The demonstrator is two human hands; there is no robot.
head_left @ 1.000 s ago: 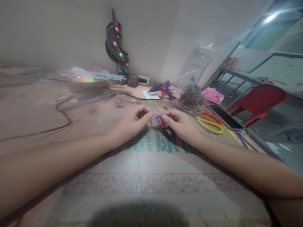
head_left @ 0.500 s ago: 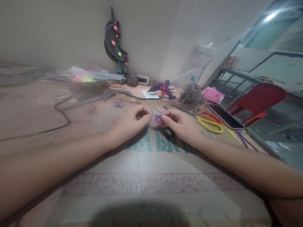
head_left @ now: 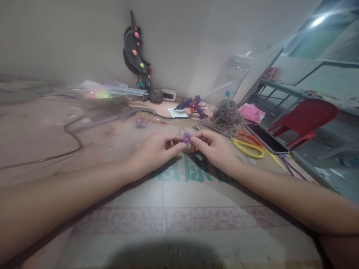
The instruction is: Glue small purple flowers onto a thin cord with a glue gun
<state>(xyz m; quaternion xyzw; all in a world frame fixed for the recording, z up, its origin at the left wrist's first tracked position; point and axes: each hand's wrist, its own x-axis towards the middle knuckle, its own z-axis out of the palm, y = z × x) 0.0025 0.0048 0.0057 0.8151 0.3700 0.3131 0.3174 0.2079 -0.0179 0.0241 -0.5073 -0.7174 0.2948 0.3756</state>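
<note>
A small purple flower-shaped piece [head_left: 186,138] is pinched between the fingertips of both hands, just above the printed cardboard sheet [head_left: 179,209]. My left hand [head_left: 154,151] reaches in from the left, its fingers closed on the piece's left side. From the right, my right hand [head_left: 214,146] grips the other side with thumb and forefinger. A thin wire loop rises behind the piece. Another purple piece [head_left: 141,122] lies farther back on the left.
Yellow-handled scissors [head_left: 248,146] and a phone [head_left: 266,138] lie right of my hands. Behind them are a ball of twine [head_left: 226,112], a blue glue gun [head_left: 190,104] and a pink bag [head_left: 251,112]. A black cable [head_left: 74,136] curls at left. A red chair [head_left: 305,117] stands off the right edge.
My left fingertips have closed in from beside the purple piece to touch it. Both hands have drifted slightly right, and the piece now sits pinched between them.
</note>
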